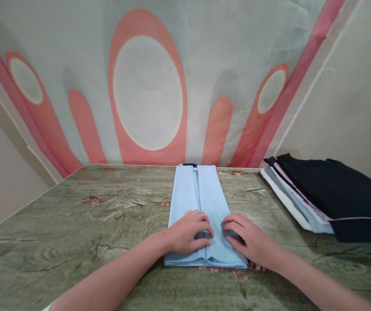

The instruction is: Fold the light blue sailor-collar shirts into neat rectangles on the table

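A light blue garment (183,190) lies folded into a long strip on the table, its two sides turned in to a seam down the middle. At its far end a bit of dark collar (189,165) shows. My left hand (188,233) rests on the near half by the seam, fingers bent and thumb a little apart, fingertips touching the cloth. On the garment's right edge lies my right hand (248,237), fingers curved and thumb apart. No cloth is visibly gripped in either hand; the palms' undersides are hidden.
The wood-patterned tabletop (75,224) has small printed flowers. To the right is a stack of folded clothes, a black garment (331,185) on top of white, grey and pink ones (289,203). Behind the table hangs a backdrop (146,95) with coral and white shapes.
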`<state>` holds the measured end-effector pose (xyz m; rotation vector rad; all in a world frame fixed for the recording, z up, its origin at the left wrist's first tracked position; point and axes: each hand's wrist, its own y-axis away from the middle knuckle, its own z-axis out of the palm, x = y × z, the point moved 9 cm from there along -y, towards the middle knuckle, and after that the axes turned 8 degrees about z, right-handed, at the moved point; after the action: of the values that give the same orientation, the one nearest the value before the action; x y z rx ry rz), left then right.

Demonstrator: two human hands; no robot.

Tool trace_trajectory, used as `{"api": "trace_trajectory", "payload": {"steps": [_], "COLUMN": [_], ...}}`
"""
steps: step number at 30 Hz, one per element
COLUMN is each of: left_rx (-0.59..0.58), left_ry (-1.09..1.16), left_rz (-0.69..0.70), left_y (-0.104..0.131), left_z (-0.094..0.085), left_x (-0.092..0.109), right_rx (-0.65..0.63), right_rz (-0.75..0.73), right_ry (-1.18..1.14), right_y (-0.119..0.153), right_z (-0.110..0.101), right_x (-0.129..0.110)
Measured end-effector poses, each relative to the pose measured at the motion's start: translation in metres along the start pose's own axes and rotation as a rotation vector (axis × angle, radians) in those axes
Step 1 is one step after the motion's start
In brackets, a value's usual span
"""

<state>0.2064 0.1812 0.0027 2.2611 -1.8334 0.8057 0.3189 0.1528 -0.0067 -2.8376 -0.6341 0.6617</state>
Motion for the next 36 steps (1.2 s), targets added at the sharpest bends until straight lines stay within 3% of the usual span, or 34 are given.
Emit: {"api": "trace_trajectory", "payload": {"steps": [11, 22, 29, 36], "left_rx": [0.002, -0.006, -0.002, 0.009], "left_ry": [0.016, 0.058, 0.078, 0.080], "left_rz": [0.002, -0.004, -0.003, 0.005], "left_y": [-0.002, -0.003, -0.002, -0.002], "left_z": [-0.001, -0.001, 0.005, 0.006], "left_x": [-0.002, 0.008, 0.011, 0.010], "right_rx": [-0.136, -0.306, -0.246, -0.177], "right_rz": [0.078, 0.096, 0.141, 0.165], "right_ry": [-0.114, -0.295, -0.197, -0.044], "right_y": [0.023, 0.035, 0.037, 0.045], "right_z": [-0.015, -0.013, -0.015, -0.003], "right_x": [-0.002, -0.009, -0.005, -0.009]}}
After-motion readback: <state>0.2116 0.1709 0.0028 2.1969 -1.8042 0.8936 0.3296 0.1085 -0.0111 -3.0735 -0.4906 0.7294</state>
